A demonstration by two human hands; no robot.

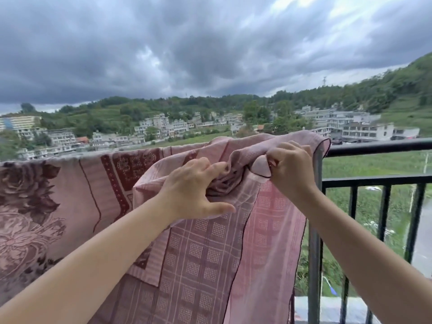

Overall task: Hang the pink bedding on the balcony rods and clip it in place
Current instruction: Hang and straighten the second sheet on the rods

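Note:
The pink bedding, checked with dark red trim, is draped over the top balcony rod and hangs down in front of me. A second pink cloth with a dark floral pattern covers the rail to the left. My left hand grips a bunched fold of the bedding just below the rod. My right hand pinches the bedding's trimmed edge near its right end, close to the rod. I see no clip.
The black metal railing with vertical bars runs to the right, with a grey upright post beside the bedding's right edge. Beyond it lie green fields, a road, buildings and wooded hills under dark clouds.

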